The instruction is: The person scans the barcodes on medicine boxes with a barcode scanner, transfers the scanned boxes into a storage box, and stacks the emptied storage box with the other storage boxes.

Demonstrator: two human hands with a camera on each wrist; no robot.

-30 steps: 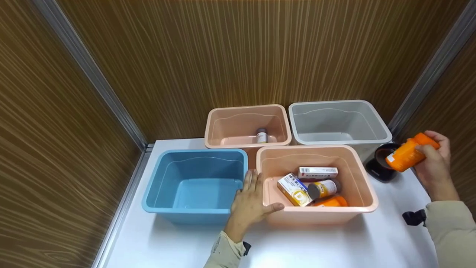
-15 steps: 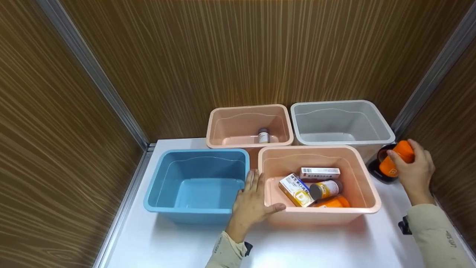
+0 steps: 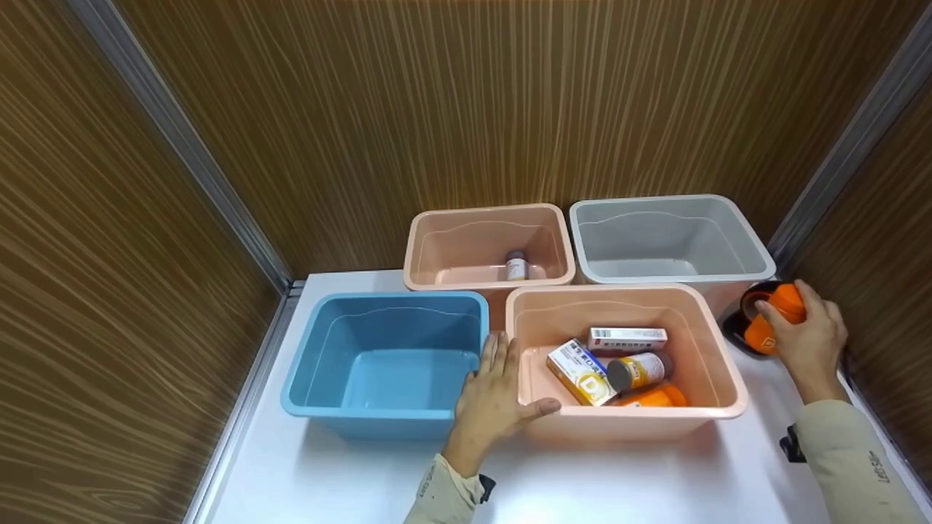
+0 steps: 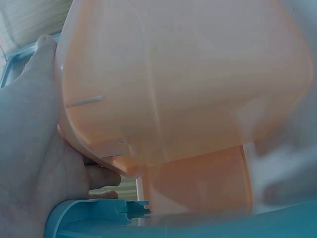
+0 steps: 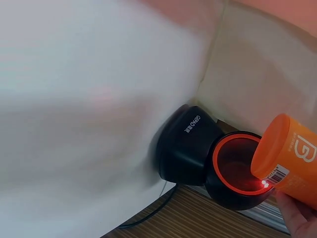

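My right hand (image 3: 812,342) grips an orange bottle (image 3: 764,335) in front of a black barcode scanner (image 3: 735,331) on the right. In the right wrist view the bottle's barcode label (image 5: 276,174) faces the scanner's orange-ringed window (image 5: 237,163), and red light falls on it. My left hand (image 3: 488,404) rests with straight fingers on the near rims of the blue bin (image 3: 386,413) and the front pink bin (image 3: 626,412). In that pink bin lie a vitamin D box (image 3: 582,371), a white box (image 3: 628,338), a grey-capped bottle (image 3: 641,370) and another orange bottle (image 3: 655,397).
A rear pink bin (image 3: 484,212) holds a small white bottle (image 3: 516,266). Beside it stands a grey bin (image 3: 670,276). Wood-patterned panels (image 3: 473,102) enclose the white table (image 3: 349,480). A black cable (image 5: 153,212) runs from the scanner.
My right hand has brought the orange bottle left and down to the scanner, tilting it more upright. My left hand stays in place on the rims.
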